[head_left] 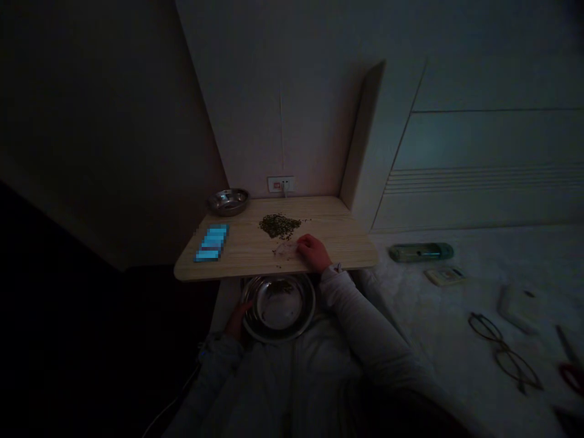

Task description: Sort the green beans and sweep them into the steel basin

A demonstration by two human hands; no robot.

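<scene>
Below the near edge of the pale tabletop [246, 258], the large metal bowl [306, 316] opens upward, round, with no long axis; it is probably light, stiff and slick, best held by the rim, where the left hand [236, 319] grips its left side. The pile of dark grains [279, 225] lies on the tabletop, stretching left to right, likely loose. Nearer, a clear piece [286, 248], seemingly thin and flexible, points leftward from the right hand [314, 252], whose curled fingers appear to pinch its right end.

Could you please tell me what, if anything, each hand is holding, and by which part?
The left hand grips the large round metal bowl by its left rim; the right hand seems to hold a clear, thin plastic-like piece by its right end.
</scene>
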